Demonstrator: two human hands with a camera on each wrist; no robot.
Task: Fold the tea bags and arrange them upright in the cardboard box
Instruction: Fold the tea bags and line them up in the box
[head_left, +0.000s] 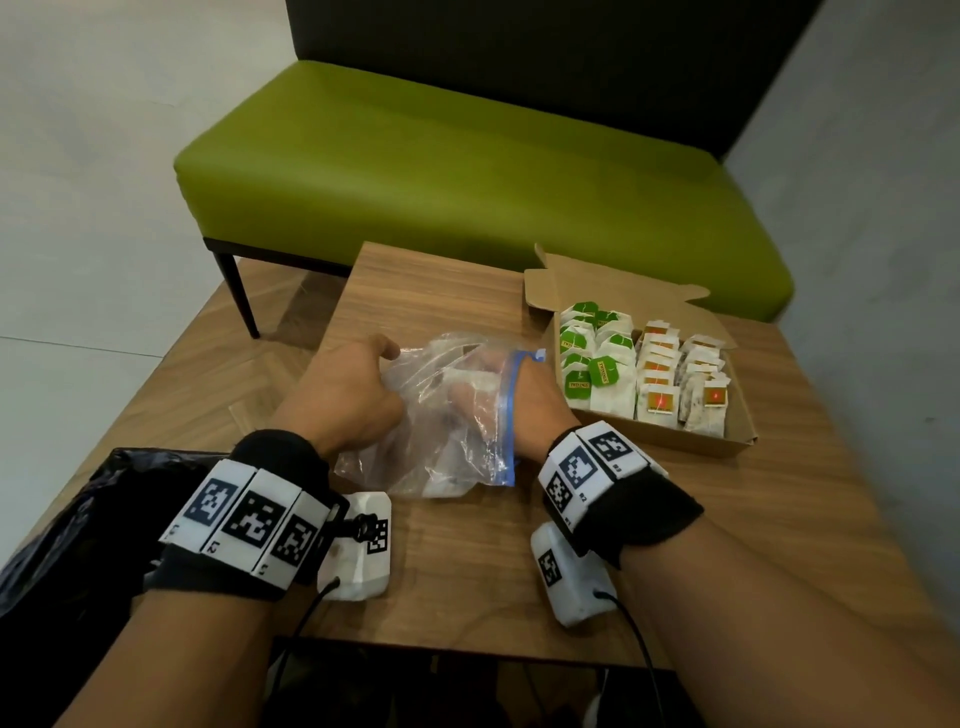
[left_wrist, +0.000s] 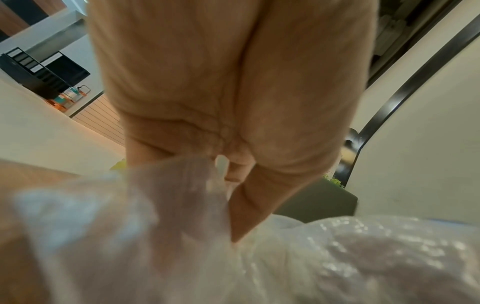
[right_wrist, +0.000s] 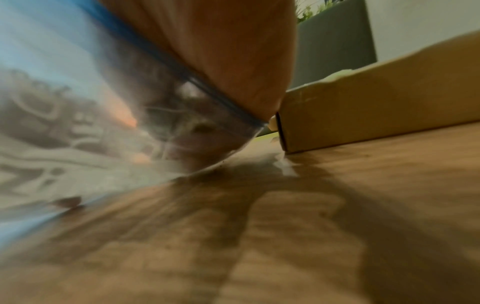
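Head view is showing the right hand reaching inside a clear plastic bag, its fingers seen through the film and lying around a white tea bag; whether they are actually gripping it I cannot tell. The blue zip strip of the bag's mouth is lying across the back of that hand. The left hand is pinching the bag's far side, its fingers curling onto the crumpled film, and the left wrist view is confirming this, with fingertips closing on a bunched fold of plastic. The bag is resting on the wooden surface, near the middle. Just beside the right hand, to its right, the cardboard box is sitting open on the surface, its flaps standing up at the back. Inside it, folded tea bags are standing upright in rows: green-tagged ones on the left, orange-tagged ones in the middle and right. In the right wrist view the box wall is sitting close against the hand. Beyond the surface a green bench is standing.
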